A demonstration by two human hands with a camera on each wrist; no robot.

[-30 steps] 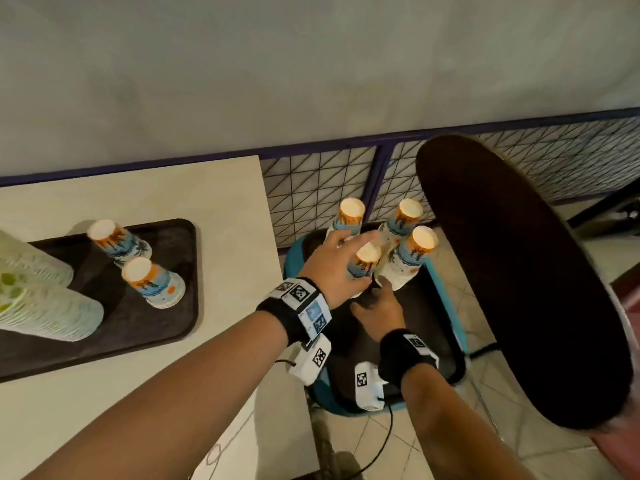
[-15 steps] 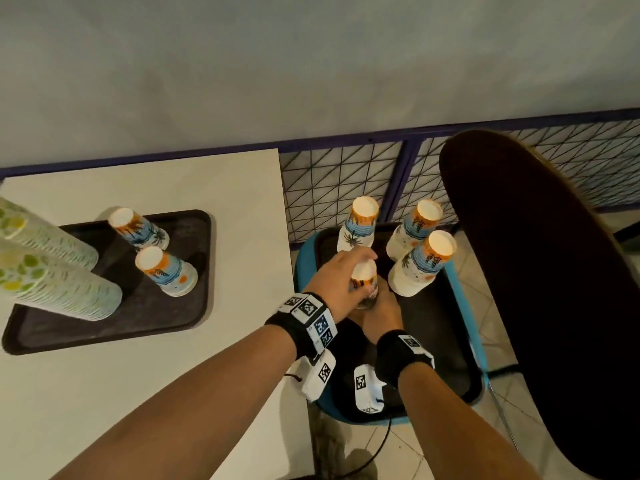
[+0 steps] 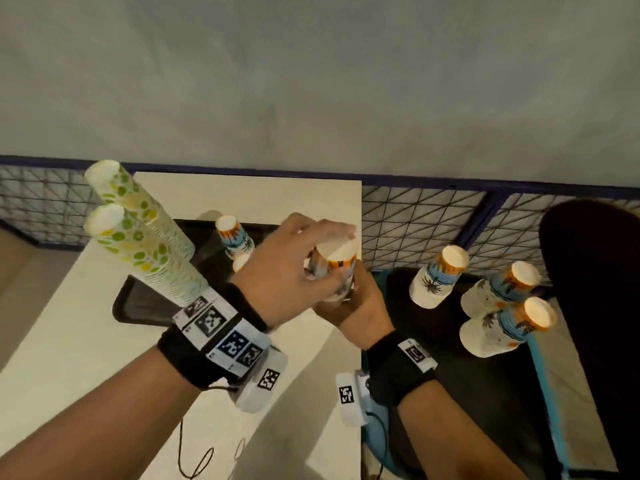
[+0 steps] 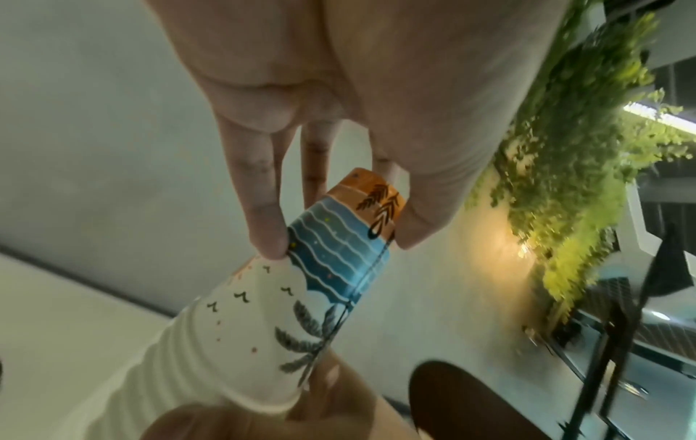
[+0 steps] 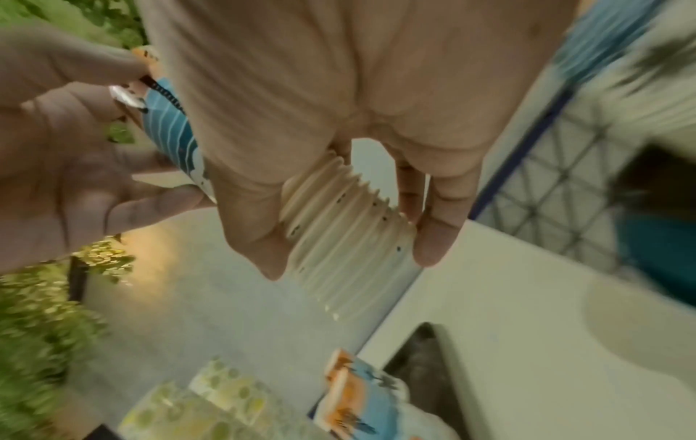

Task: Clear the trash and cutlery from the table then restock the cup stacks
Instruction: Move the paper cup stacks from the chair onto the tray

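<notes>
Both hands hold one stack of upside-down paper cups (image 3: 334, 268) with a beach print, lifted over the right edge of the table (image 3: 86, 341). My left hand (image 3: 298, 261) pinches the stack's upper part (image 4: 339, 238) between fingers and thumb. My right hand (image 3: 353, 303) grips the ribbed white rims low on the stack (image 5: 339, 238). Three more beach-print stacks (image 3: 438, 278) stand on a black tray (image 3: 502, 393) on a blue seat to the right. Two beach-print stacks (image 3: 233, 239) and two tall green-dotted stacks (image 3: 145, 244) stand on the table's black tray (image 3: 145, 306).
A dark round chair back (image 3: 595, 323) rises at the far right. A wire-mesh fence (image 3: 415, 220) with a blue frame runs behind the table, under a grey wall. Green foliage (image 4: 583, 148) shows in the wrist views. Bare tabletop lies in front of the tray.
Both hands have lifted one beach-print stack off the tray on the blue seat and carried it left and up, to the table's right edge. Three stacks stay on the seat tray.
</notes>
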